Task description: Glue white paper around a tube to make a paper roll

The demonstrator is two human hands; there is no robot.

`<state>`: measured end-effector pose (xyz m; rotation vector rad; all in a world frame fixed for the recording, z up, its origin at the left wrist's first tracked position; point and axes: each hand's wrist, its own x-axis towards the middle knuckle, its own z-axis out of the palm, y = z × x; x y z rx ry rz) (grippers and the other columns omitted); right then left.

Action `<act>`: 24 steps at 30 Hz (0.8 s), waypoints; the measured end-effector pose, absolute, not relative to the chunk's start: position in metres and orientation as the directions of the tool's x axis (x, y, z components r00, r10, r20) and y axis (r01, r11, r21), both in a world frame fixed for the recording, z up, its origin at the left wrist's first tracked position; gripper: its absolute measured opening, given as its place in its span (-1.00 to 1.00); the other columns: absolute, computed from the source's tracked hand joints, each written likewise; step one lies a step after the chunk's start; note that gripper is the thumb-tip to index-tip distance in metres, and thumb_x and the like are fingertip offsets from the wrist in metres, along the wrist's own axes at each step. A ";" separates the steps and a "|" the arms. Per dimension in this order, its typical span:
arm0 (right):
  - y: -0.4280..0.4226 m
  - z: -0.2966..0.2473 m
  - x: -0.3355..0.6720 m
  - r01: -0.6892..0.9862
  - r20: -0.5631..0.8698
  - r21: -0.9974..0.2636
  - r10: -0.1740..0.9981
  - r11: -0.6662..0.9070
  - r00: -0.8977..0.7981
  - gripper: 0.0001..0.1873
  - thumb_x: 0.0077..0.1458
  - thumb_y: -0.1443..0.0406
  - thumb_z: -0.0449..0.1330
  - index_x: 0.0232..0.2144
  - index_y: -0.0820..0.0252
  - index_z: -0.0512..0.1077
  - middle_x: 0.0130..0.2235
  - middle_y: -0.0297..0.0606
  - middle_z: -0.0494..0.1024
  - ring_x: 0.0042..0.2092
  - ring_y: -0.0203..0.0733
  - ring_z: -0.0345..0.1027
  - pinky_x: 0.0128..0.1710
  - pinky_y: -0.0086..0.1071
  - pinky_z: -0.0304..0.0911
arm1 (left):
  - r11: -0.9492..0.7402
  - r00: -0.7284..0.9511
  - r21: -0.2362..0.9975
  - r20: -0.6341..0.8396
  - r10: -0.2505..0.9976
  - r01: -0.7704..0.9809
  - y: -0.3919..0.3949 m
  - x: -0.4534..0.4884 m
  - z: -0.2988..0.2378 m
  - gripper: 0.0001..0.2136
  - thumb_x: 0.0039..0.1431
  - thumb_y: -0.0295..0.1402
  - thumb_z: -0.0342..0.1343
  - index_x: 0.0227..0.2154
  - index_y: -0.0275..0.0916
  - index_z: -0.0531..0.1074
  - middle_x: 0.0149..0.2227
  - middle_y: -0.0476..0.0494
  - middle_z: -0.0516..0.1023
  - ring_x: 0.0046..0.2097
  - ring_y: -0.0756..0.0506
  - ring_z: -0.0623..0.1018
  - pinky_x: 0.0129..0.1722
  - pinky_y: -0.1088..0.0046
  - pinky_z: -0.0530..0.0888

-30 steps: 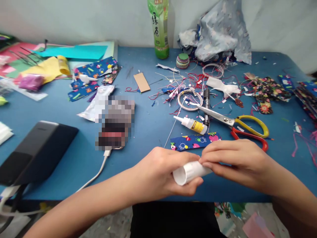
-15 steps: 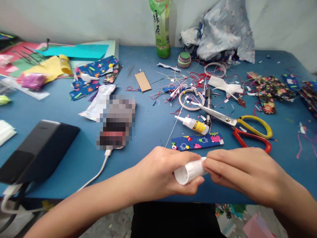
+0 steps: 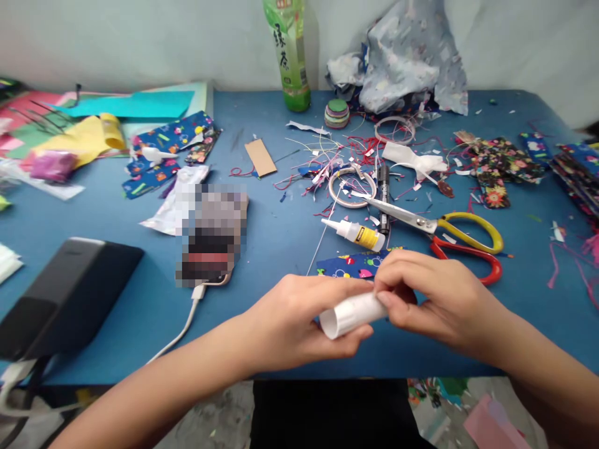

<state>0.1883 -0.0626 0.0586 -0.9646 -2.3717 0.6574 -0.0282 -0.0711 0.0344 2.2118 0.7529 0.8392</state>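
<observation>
A hollow white tube (image 3: pixel 358 313), tilted with its open end toward the lower left, is held over the table's front edge. My left hand (image 3: pixel 299 318) is wrapped round its left part, thumb and fingers on opposite sides. At the tube's right end, my right hand (image 3: pixel 430 299) pinches the rim between thumb and fingertips. Just behind the hands lies a blue patterned fabric strip (image 3: pixel 346 265), partly covered by my right hand. Beyond it rest a small glue bottle (image 3: pixel 358 234) with a yellow label and scissors (image 3: pixel 421 223) with yellow and red handles.
A black marker (image 3: pixel 384 199), a tape roll (image 3: pixel 352 187) and tangled threads lie mid-table. A green tea bottle (image 3: pixel 292 62) stands by the wall. To the left are a phone (image 3: pixel 215 231) on a white cable and a black power bank (image 3: pixel 70 293). Fabric scraps (image 3: pixel 505 159) lie right.
My right hand has turned and lifted slightly, its fingers now curled at the tube's right end. More of the tube shows. The view has shifted a little.
</observation>
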 end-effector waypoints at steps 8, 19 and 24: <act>-0.061 0.063 0.190 0.447 0.289 -0.716 0.811 0.536 -0.509 -0.92 0.13 0.41 0.09 -0.40 0.18 0.34 -0.43 -0.35 0.39 -0.47 -0.35 0.27 -0.51 -0.48 0.22 | -0.594 0.622 0.764 0.342 0.705 0.253 -0.068 -0.030 0.028 -0.60 0.15 -0.38 0.21 0.05 -0.28 0.35 -0.05 -0.23 0.60 -0.12 -0.04 0.63 -0.11 0.57 0.52; -0.060 0.064 0.196 0.309 0.380 -0.840 0.890 0.446 -0.251 -0.75 0.02 0.53 0.06 -0.50 0.12 0.40 -0.50 -0.37 0.48 -0.45 -0.30 0.36 -0.49 -0.44 0.27 | -0.518 0.552 0.828 0.333 0.765 0.218 -0.065 -0.028 0.032 -0.68 0.11 -0.41 0.24 -0.06 -0.30 0.44 -0.12 -0.24 0.63 -0.24 -0.02 0.62 -0.34 0.62 0.53; -0.055 0.062 0.195 0.187 0.337 -0.909 0.921 0.372 -0.194 -0.82 0.06 0.50 0.15 -0.44 0.16 0.48 -0.39 -0.33 0.59 -0.43 -0.35 0.43 -0.47 -0.50 0.36 | -0.472 0.520 0.859 0.316 0.794 0.199 -0.066 -0.029 0.036 -0.68 0.08 -0.41 0.26 -0.08 -0.31 0.46 -0.18 -0.19 0.64 -0.33 0.02 0.61 -0.40 0.66 0.52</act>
